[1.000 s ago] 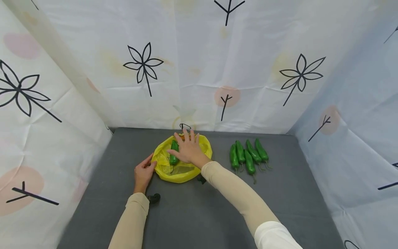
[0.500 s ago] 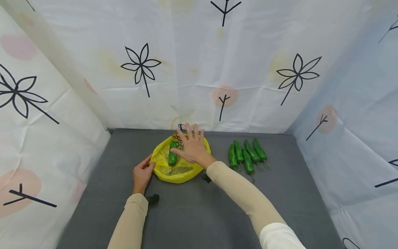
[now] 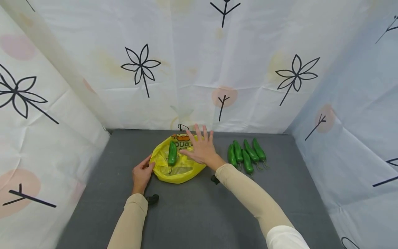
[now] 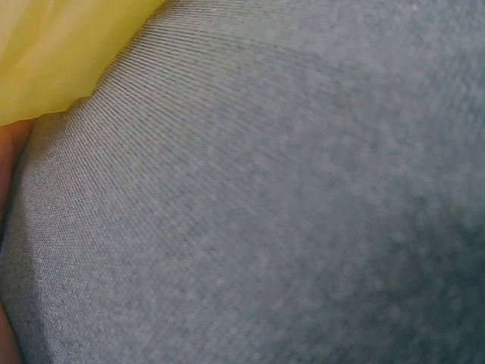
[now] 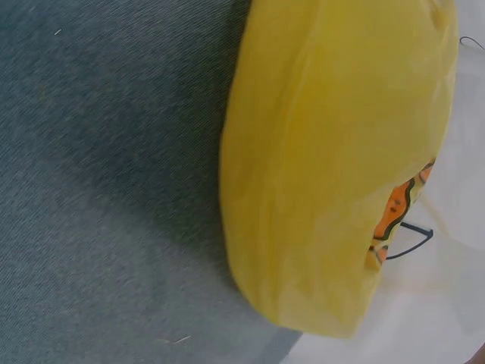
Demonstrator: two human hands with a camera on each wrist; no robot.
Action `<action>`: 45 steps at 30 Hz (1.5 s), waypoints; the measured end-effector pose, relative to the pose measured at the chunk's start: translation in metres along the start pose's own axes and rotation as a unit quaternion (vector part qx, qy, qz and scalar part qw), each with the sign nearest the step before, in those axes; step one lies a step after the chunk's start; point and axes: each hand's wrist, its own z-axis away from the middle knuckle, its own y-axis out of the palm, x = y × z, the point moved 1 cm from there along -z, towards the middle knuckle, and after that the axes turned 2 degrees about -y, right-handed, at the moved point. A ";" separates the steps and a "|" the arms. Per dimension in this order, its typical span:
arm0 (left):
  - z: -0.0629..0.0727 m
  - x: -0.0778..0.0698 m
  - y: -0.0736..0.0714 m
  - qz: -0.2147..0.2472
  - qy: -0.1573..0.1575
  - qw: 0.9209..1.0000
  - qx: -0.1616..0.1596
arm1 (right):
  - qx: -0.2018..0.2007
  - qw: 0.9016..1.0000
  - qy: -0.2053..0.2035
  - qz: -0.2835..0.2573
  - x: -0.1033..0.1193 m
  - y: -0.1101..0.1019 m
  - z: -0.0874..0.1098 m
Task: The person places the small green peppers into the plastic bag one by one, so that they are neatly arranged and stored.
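A yellow plastic bag [image 3: 178, 178] with its mouth spread wide lies on the grey table, a printed picture on its inner far side. Inside it rests one green pepper [image 3: 172, 153], stem toward the person. My left hand [image 3: 142, 175] pinches the bag's left rim between thumb and fingers. Over the bag's right side hovers my right hand [image 3: 202, 148], its fingers spread and straight, holding nothing. In the right wrist view the yellow bag [image 5: 318, 167] fills the middle. The left wrist view shows only a corner of the bag [image 4: 61, 53] and a sliver of the left hand.
To the right of the bag, several green peppers [image 3: 247, 162] lie side by side on the grey table [image 3: 199, 214]. White fabric walls [image 3: 192, 69] with printed flowers enclose the table at the back and both sides.
My right hand has moved right across the bag toward the loose peppers, uncovering more of the bag's printed inside. My left hand keeps its hold on the rim.
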 end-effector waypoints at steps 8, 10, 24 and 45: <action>0.000 0.002 0.001 -0.001 0.004 1.000 -0.001 | -0.016 1.000 0.000 -0.006 -0.012 0.001 0.012; -0.001 0.002 0.001 0.002 0.004 1.000 -0.001 | -0.016 1.000 0.002 -0.001 -0.015 0.000 0.015; -0.001 0.001 0.000 -0.013 0.002 1.000 -0.003 | -0.020 1.000 0.007 0.014 -0.033 0.003 0.032; -0.001 -0.001 0.001 -0.010 0.006 1.000 -0.003 | -0.021 0.998 0.044 0.031 -0.070 0.023 0.056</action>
